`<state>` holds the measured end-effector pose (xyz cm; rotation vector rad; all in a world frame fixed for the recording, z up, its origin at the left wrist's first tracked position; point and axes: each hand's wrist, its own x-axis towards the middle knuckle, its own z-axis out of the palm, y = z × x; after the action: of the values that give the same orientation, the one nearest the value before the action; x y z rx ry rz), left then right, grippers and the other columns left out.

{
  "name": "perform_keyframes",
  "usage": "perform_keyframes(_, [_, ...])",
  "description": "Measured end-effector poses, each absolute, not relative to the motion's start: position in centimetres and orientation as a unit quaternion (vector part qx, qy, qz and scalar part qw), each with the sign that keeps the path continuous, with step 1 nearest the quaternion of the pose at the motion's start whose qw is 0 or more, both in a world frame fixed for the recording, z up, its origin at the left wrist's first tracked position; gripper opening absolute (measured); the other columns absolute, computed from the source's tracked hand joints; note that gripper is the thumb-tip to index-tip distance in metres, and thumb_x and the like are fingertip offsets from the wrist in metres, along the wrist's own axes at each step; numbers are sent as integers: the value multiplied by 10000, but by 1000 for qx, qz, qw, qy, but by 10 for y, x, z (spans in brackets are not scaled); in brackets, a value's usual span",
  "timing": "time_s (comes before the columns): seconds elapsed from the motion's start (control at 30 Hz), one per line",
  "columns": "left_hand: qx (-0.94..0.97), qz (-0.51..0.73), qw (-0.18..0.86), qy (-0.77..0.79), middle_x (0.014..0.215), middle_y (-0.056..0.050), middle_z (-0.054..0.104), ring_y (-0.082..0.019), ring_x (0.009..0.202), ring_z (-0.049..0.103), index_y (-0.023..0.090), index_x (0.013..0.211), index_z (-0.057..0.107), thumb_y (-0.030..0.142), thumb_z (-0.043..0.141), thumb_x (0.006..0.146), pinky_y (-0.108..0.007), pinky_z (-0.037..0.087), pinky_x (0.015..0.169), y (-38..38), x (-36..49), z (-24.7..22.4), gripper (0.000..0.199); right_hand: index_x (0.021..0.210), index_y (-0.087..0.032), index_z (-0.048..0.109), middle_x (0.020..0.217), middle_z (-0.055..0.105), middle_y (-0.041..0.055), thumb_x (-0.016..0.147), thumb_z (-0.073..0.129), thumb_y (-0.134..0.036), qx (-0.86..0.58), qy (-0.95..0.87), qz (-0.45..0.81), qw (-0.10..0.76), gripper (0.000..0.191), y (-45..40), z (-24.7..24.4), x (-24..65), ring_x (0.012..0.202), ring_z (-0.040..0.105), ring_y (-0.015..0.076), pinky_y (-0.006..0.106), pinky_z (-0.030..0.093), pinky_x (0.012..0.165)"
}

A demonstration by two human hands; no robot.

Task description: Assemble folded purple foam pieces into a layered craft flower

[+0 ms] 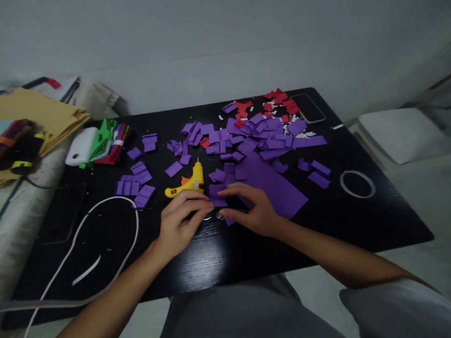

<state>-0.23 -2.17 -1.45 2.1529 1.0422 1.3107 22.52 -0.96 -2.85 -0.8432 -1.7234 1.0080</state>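
Between my hands is a small square of purple paper (216,196). My left hand (183,220) has its thumb and fingertips pressed together at the square's left edge. My right hand (255,207) curves over its right side, thumb and fingers apart, with the fingertips at the paper. A small round silvery object (219,215) lies by the right thumb; its kind is unclear. Just beyond my left hand a yellow glue gun (190,182) rests on its side. Under and beyond my right hand spreads a large purple sheet (276,186).
Cut purple pieces (261,132) heap at the back, with red scraps (282,100) behind. Folded purple strips (134,185) sit left. A white cable (137,222) loops across the black table (347,223). A tape ring (357,184) lies right; a phone (63,216) lies left.
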Motion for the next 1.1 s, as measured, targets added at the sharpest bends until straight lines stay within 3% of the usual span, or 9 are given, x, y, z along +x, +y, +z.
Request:
perform_keyframes(0.23, [721,442,299,442,1079,-47,743,-184,1002,717,234,1275,615,243,806,900,-346,588,944,-25,-1,-26,421,1238,-280,770,1279,762,98,855,865,-361,-352,-692,425,466,404,-11,-30,227,1211,714,260,454,557,1091])
perform_keyframes(0.43, [651,459,396,456,1113,-63,732,-173,1007,732,219,1235,598,278,763,936,-319,595,928,-24,4,-28,347,1265,-279,772,1360,713,110,934,774,-401,-341,-633,517,465,353,-14,-31,227,1242,707,244,400,590,1057])
perform_keyframes(0.57, [607,476,454,446,916,-14,712,-121,840,695,202,1144,634,293,710,974,-239,560,800,-23,8,-22,208,1224,-265,789,1299,722,99,983,706,-401,-332,-611,546,468,288,-13,-32,227,1159,733,220,353,621,973])
perform_keyframes(0.67, [584,480,475,451,750,33,648,-88,666,588,202,1100,666,286,719,965,-195,487,661,-23,9,-16,168,1176,-252,805,1236,741,94,1012,646,-298,-347,-639,509,461,233,-11,-33,228,1100,743,203,331,627,915])
perform_keyframes(0.8, [577,460,501,452,719,23,645,-91,611,536,200,1001,740,312,754,928,-194,429,579,-22,8,-13,135,1137,-252,811,1250,746,96,966,657,-168,-364,-677,437,468,245,-9,-36,226,1114,745,206,346,618,937])
perform_keyframes(1.0, [539,433,563,454,669,24,657,-85,558,553,194,945,772,339,788,894,-182,423,536,-19,7,-15,154,1102,-265,822,1263,715,90,918,777,-200,-327,-732,352,483,200,-8,-38,223,1126,732,204,369,605,1001])
perform_keyframes(1.1, [516,422,604,437,708,-6,719,-119,579,654,179,988,769,361,754,925,-216,510,569,-20,5,-14,193,1043,-249,832,1180,710,82,929,788,-251,-326,-743,329,483,122,-8,-37,224,1064,726,189,344,610,947])
